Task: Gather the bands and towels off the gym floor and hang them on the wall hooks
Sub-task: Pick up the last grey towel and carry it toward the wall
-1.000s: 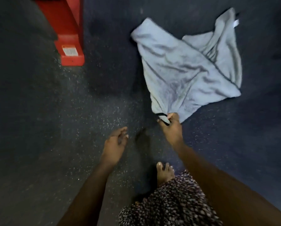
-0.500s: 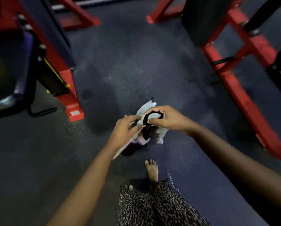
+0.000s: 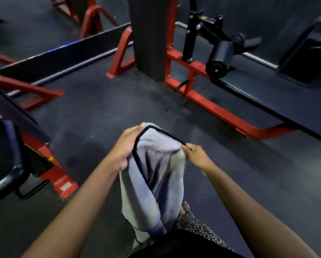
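A pale grey towel (image 3: 156, 175) with a black edge trim hangs in front of me, off the floor. My left hand (image 3: 127, 148) grips its upper left side along the trim. My right hand (image 3: 197, 155) pinches the upper right corner. The cloth is stretched between both hands and droops down to my lap. No bands and no wall hooks are in view.
Red-framed gym machines stand around me: one with a black upright pad (image 3: 150, 38) and roller ahead, its red base rail (image 3: 221, 110) running to the right, another frame (image 3: 57, 177) close on my left. Dark rubber floor (image 3: 100, 108) lies between them. My foot (image 3: 185, 209) shows below the towel.
The towel has come up off the floor; my left hand joined my right on it and the two have pulled apart, spreading its top edge. My view has risen from the floor to the machines.
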Demonstrator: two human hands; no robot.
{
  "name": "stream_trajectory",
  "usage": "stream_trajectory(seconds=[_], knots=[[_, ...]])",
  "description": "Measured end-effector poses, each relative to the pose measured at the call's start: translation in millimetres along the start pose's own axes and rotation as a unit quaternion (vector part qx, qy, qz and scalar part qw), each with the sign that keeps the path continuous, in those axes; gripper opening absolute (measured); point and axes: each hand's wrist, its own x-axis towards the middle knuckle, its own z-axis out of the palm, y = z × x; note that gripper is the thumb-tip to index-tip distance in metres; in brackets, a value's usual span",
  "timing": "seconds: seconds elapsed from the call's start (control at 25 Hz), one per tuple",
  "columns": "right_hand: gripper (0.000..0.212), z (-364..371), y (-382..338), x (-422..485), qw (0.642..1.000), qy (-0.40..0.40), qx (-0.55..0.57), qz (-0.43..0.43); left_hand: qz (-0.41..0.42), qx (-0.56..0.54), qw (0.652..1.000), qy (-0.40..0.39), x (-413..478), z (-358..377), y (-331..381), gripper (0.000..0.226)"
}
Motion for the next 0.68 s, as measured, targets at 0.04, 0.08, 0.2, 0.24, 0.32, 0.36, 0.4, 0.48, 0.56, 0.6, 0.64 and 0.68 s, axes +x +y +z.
stream_trajectory(seconds=[0.04,0.08,0.2,0.24,0.32,0.36,0.4,0.48,0.56,0.6,0.64,0.68], knots=[[0.029,-6,3,-17,0.999,0.008,0.053,0.009,-0.009,0.064,0.998,-0.012,-2,4,-9,0.027],[0.033,-15,2,-33,0.995,0.021,0.092,0.007,-0.007,0.157,0.987,-0.032,-2,9,-19,0.035],[0.039,-50,-17,-68,0.995,0.033,0.064,-0.068,0.082,0.361,0.914,-0.165,-6,52,-37,0.064],[0.033,-60,-26,-78,0.995,0.029,-0.008,-0.1,0.124,0.362,0.899,-0.214,-6,72,-37,0.056],[0.02,-86,-37,-93,0.984,0.049,-0.103,-0.14,0.184,0.366,0.875,-0.259,-6,114,-28,0.037],[0.014,-102,-34,-103,0.983,0.071,-0.097,-0.14,0.207,0.372,0.864,-0.268,-2,133,-23,0.034],[0.014,-118,-25,-113,0.984,0.097,-0.071,-0.129,0.233,0.378,0.851,-0.279,2,151,-17,0.033],[0.023,-149,1,-137,0.984,0.139,-0.03,-0.105,0.289,0.402,0.81,-0.315,8,190,-4,0.028],[0.021,-174,33,-157,0.981,0.17,-0.023,-0.096,0.331,0.426,0.761,-0.36,7,237,5,0.023],[0.019,-183,47,-164,0.978,0.184,-0.012,-0.096,0.352,0.434,0.739,-0.376,4,260,8,0.021],[0.017,-196,65,-171,0.975,0.203,0.009,-0.09,0.374,0.434,0.721,-0.39,2,287,7,0.018],[0.013,-209,84,-178,0.971,0.223,0.041,-0.077,0.397,0.426,0.709,-0.397,-1,313,6,0.015]])
